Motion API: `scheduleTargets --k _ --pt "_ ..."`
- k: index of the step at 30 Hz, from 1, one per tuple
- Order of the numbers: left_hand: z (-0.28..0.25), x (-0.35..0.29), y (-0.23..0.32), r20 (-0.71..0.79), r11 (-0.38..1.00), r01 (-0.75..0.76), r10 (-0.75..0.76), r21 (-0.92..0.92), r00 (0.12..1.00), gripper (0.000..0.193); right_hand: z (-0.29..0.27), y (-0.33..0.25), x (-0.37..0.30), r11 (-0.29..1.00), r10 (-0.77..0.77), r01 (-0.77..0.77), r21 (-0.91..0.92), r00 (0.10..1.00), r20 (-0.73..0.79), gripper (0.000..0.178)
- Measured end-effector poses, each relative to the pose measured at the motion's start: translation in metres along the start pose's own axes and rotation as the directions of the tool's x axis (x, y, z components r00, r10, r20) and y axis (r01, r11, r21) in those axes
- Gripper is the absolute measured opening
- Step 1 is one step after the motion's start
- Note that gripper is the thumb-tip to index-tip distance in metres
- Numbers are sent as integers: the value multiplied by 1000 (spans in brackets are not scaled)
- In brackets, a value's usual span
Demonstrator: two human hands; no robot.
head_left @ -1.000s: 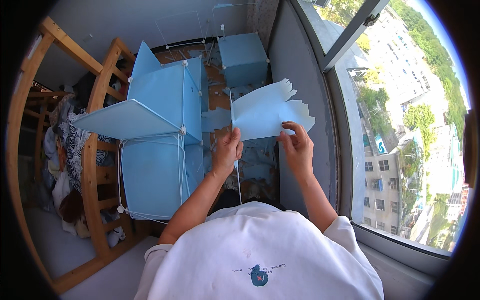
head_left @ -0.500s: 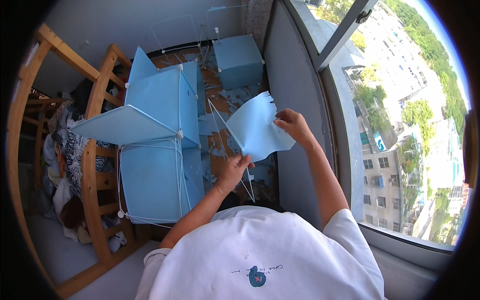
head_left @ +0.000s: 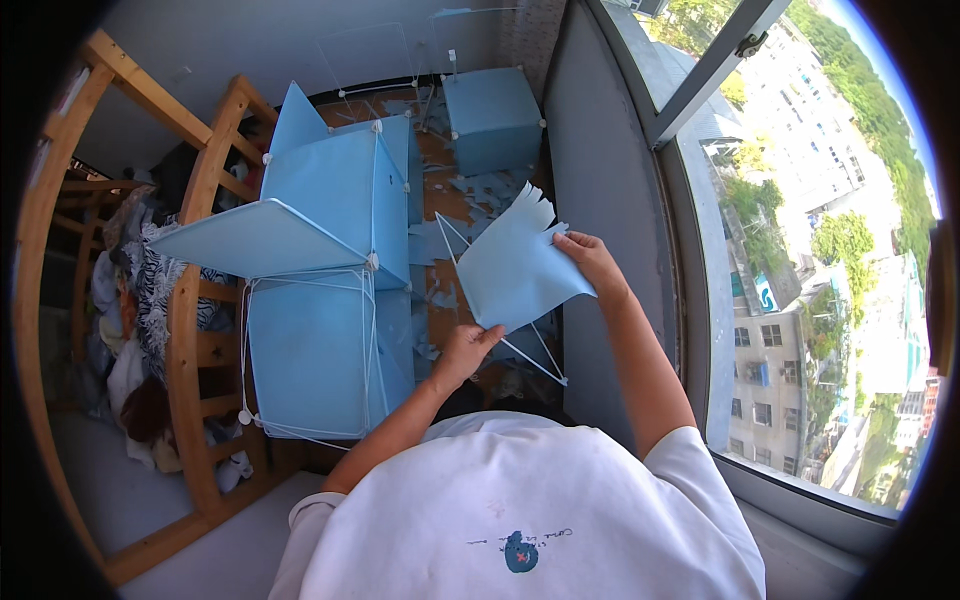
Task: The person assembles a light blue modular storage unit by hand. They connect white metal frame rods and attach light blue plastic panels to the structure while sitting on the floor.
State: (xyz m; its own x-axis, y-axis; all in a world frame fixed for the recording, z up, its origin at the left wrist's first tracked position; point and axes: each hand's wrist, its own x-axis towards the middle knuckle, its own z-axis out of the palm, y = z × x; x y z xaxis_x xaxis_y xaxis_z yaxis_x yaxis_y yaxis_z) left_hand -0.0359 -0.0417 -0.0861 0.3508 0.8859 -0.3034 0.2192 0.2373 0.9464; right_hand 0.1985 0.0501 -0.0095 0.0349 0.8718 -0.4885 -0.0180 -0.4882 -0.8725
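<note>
A light blue plastic sheet (head_left: 515, 262) with a jagged, torn far edge spans my two hands. My left hand (head_left: 466, 358) is closed on its near corner, where the sheet meets a thin white wire frame (head_left: 532, 360). The frame shows past the sheet on the left and below; its middle is hidden behind it. My right hand (head_left: 592, 262) pinches the sheet's right edge just below the torn part. Left of my hands stand blue cube storage units (head_left: 310, 350) with white wire edges and round connectors.
Torn blue scraps (head_left: 485, 195) litter the brown floor beyond my hands. Another blue cube (head_left: 493, 120) stands at the far end. A wooden bed frame (head_left: 190, 330) with heaped clothes is on the left; a grey wall (head_left: 610, 200) and window (head_left: 800, 300) border the right.
The sheet has tilted and flattened between my hands. The wire frame's near end has swung to the right. My left hand has come slightly nearer to me.
</note>
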Motion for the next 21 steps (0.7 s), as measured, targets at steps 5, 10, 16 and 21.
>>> scheduleTargets --k 5,10,16,21 --pt "-16 -8 -4 144 968 178 -204 179 968 32 13 -23 -6 960 -108 158 -232 971 213 25" --pt "-51 23 37 -281 962 -63 140 267 949 60 28 -31 -18 954 -121 209 -215 925 360 25" --pt "-66 89 74 241 963 -78 143 -260 960 78 44 -40 -25 917 -166 322 -234 843 511 26" --pt "-51 101 79 147 926 -10 70 -378 987 41 37 -34 -34 868 -165 301 -395 925 342 26"
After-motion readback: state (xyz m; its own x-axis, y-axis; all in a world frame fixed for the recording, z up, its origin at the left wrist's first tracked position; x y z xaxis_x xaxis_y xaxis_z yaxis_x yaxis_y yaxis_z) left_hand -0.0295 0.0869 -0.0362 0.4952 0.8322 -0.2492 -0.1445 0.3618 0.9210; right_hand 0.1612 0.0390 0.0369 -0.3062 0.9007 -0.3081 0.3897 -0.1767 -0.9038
